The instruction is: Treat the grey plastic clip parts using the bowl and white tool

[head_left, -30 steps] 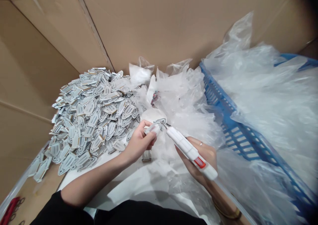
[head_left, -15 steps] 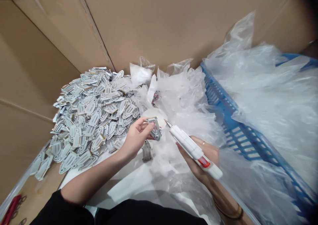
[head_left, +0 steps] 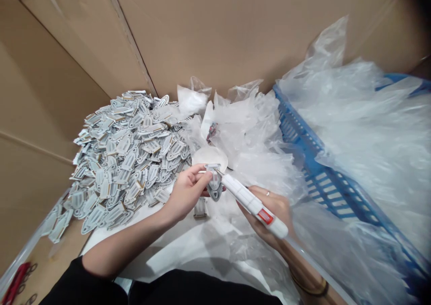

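Observation:
Between its thumb and fingers, my left hand (head_left: 190,188) grips a small grey part (head_left: 214,189) with a pointed lower end. My right hand (head_left: 269,208) is wrapped round a white pen-like tool (head_left: 251,199) with a red patch on its body. The metal tip of the tool is at the upper edge of the grey part; whether it touches cannot be made out. Behind the grey part lies a round whitish dish (head_left: 209,156). A second grey piece (head_left: 200,209) lies on the white surface just below my left hand's fingers.
Many similar grey parts (head_left: 128,161) are heaped at the left. Clear plastic bags (head_left: 266,157) spread over the middle. A blue basket (head_left: 325,179) full of clear bags stands at the right. Cardboard walls (head_left: 235,31) rise behind; a red object (head_left: 16,285) lies at the lower left.
The grey part has turned more upright and shifted slightly right and down in my left hand. My right hand has brought the tool left, so its tip now meets the part's upper edge in view.

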